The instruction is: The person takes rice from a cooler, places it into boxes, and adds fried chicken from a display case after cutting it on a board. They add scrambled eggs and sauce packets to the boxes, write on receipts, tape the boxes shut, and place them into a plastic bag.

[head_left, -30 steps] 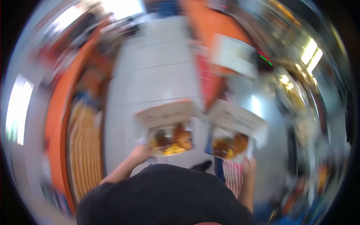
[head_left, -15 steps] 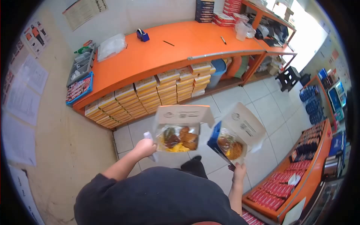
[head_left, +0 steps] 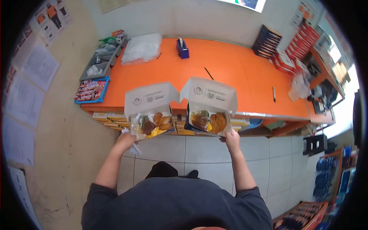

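My left hand [head_left: 125,142] is closed on the near left corner of an open cardboard meal box [head_left: 151,100]. A white slip, perhaps paper or tissue [head_left: 135,148], sticks out below that same hand. Fried chicken [head_left: 163,122], something yellow and wrapped portions lie inside the box. Closed on the near right corner of a second open meal box [head_left: 211,94] is my right hand [head_left: 232,141]. This one has dark blue outer sides and holds a browned fried piece [head_left: 218,122] beside wrapped portions. Both lids stand up, side by side, in front of the counter's edge.
An orange counter [head_left: 230,69] runs ahead, with a blue tape dispenser [head_left: 183,49], plastic bags [head_left: 142,48], a grey organizer [head_left: 101,61], a blue sachet tray [head_left: 92,90] and box stacks [head_left: 266,41] on it. A black stool [head_left: 315,145] stands right, and a wall [head_left: 65,134] left.
My view has turned right and come closer to the counter. Both boxes are now nearer each other and over the counter's front edge; the right box has swung level with the left.
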The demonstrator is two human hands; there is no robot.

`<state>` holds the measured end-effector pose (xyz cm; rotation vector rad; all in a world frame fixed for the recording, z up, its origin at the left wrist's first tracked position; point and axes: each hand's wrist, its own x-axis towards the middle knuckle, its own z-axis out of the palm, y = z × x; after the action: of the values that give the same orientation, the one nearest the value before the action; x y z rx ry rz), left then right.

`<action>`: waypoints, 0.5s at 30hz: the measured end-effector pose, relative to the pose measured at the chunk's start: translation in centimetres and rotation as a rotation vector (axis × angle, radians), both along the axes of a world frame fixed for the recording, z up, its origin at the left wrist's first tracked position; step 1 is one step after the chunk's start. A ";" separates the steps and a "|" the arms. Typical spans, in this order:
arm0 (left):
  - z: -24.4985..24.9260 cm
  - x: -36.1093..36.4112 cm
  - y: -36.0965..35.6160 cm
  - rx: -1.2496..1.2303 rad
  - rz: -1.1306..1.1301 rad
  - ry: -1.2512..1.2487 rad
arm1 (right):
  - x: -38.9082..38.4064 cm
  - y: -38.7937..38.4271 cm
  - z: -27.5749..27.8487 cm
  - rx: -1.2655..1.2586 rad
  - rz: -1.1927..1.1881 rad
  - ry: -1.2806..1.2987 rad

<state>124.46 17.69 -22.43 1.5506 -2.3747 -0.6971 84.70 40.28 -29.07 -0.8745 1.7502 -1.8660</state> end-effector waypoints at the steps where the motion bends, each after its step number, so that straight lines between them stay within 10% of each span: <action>1: -0.5 -0.2 -0.3 -0.038 0.021 -0.060 | -0.1 -1.6 -1.4 -0.020 0.025 0.035; 8: -11.2 -5.0 -13.2 -0.389 -0.145 -0.119 | -4.0 -16.1 -15.9 0.004 -0.118 0.259; 10: -9.8 -7.5 -17.8 -0.050 -0.065 -0.167 | -3.9 -19.8 -14.6 0.082 -0.179 0.364; 12: -10.3 -8.4 -23.1 -0.252 -0.346 -0.220 | -2.1 -20.5 -11.0 0.101 -0.211 0.448; 15: -7.7 -9.9 -23.4 -0.212 -0.134 -0.136 | -6.0 -21.7 -10.7 0.100 -0.148 0.355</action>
<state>114.58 -5.75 -30.15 1.4024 -2.5735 -0.3589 78.75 18.58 -39.81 -1.1180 2.1518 -1.7761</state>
